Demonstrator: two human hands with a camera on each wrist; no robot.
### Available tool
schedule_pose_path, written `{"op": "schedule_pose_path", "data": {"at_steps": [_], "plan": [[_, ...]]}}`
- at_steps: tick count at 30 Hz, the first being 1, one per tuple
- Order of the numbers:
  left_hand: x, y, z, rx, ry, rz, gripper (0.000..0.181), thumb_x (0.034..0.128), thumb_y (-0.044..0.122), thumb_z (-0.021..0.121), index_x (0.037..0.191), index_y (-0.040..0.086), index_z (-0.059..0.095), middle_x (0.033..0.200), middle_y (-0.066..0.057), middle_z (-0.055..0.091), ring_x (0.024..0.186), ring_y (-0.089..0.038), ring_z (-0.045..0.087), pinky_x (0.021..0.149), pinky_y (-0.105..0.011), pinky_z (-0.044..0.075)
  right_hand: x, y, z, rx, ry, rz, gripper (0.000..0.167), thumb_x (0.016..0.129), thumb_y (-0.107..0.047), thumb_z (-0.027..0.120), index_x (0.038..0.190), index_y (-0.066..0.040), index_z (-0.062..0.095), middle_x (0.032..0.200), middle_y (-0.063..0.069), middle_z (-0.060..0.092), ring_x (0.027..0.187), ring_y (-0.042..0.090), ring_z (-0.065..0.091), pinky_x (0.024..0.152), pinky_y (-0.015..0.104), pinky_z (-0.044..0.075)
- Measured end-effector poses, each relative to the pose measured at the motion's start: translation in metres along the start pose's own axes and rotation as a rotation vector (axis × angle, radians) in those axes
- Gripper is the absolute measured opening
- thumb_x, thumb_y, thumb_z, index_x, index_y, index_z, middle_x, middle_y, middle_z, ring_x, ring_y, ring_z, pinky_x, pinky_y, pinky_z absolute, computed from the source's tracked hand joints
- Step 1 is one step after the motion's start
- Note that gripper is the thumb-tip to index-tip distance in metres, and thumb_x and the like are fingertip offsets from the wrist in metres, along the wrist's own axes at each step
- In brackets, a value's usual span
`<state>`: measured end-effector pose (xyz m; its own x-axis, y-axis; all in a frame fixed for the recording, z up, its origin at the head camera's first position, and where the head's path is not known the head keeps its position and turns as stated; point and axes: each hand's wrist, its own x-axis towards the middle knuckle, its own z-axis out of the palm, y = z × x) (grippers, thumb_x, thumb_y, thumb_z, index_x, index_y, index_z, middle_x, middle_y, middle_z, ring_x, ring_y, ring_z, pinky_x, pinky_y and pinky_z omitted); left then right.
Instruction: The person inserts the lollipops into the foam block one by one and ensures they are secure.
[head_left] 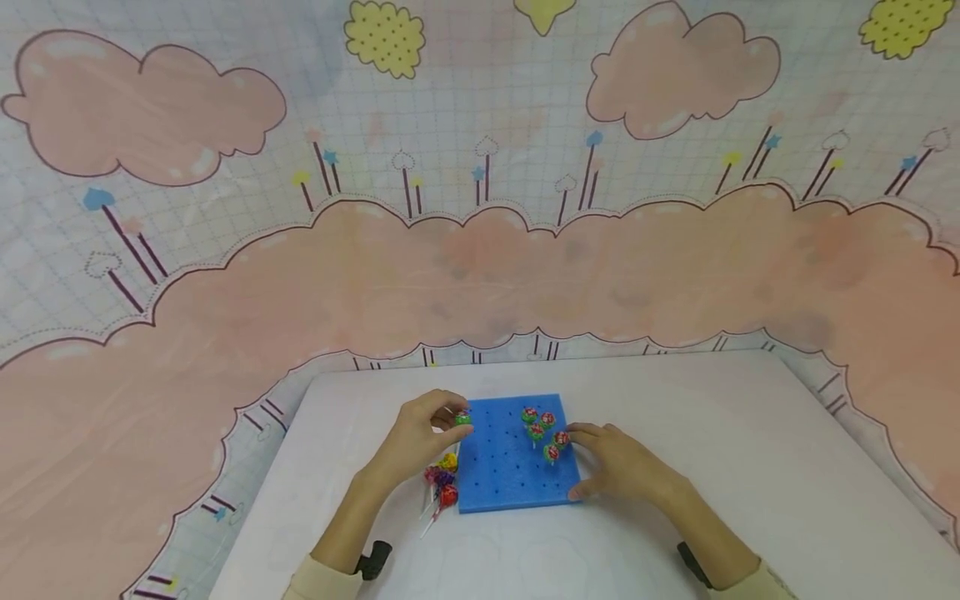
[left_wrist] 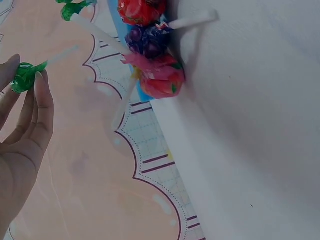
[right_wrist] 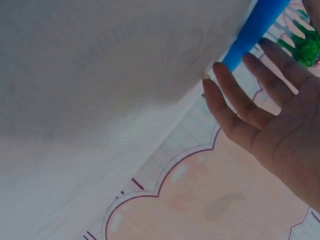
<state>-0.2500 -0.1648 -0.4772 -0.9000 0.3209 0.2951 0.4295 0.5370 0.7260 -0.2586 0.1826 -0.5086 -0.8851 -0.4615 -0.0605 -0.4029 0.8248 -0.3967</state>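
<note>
Near the top left corner of the blue holed board [head_left: 498, 487], my left hand [head_left: 420, 429] pinches a green-wrapped lollipop [left_wrist: 23, 78] between thumb and fingers. Its pale stick points away from the hand in the left wrist view. Along the board's right edge rests my right hand [head_left: 626, 467], its fingers spread and its thumb by the lower right corner. Several red-and-green lollipops [head_left: 536, 431] stand upright in the right part of the board, heads up. In the right wrist view the right palm [right_wrist: 285, 135] faces the camera and holds nothing.
Loose lollipops lie left of the board, among them a yellow one [head_left: 448, 461], a purple one [left_wrist: 147, 41] and a red one [head_left: 447, 497]. A white table [head_left: 750, 433] carries everything. Behind it hangs a cloud-patterned cloth [head_left: 450, 275].
</note>
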Motion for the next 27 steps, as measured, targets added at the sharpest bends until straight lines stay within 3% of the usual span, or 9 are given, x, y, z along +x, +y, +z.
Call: {"op": "schedule_pose_path", "data": {"at_steps": [6,17,27], "plan": [[0.002,0.003,0.004,-0.025,-0.012,0.026,0.024,0.0948,0.021,0.079,0.117,0.023,0.073,0.106,0.01,0.067,0.093,-0.009,0.067,0.084,-0.024,0.06,-0.001,0.002,0.0,0.001,0.011,-0.021,0.096,0.069,-0.055,0.093,0.147,-0.011,0.059,0.154,0.008,0.056,0.142,0.043,0.048,0.114,0.063,0.042],[0.001,0.003,0.011,-0.053,-0.04,-0.017,0.023,0.093,0.016,0.081,0.113,0.023,0.072,0.108,0.008,0.068,0.095,-0.011,0.067,0.086,-0.023,0.06,-0.001,-0.001,0.0,-0.007,0.018,-0.021,0.094,0.07,-0.055,0.093,0.147,-0.012,0.06,0.153,0.006,0.056,0.14,0.04,0.05,0.113,0.06,0.044],[-0.003,-0.002,0.015,-0.07,-0.064,-0.036,0.024,0.0935,0.014,0.08,0.116,0.009,0.073,0.108,0.006,0.067,0.095,-0.014,0.068,0.083,-0.022,0.06,-0.001,-0.002,-0.001,-0.001,0.012,-0.004,0.095,0.069,-0.054,0.094,0.147,-0.013,0.06,0.153,0.006,0.056,0.141,0.04,0.049,0.114,0.06,0.044]]}}
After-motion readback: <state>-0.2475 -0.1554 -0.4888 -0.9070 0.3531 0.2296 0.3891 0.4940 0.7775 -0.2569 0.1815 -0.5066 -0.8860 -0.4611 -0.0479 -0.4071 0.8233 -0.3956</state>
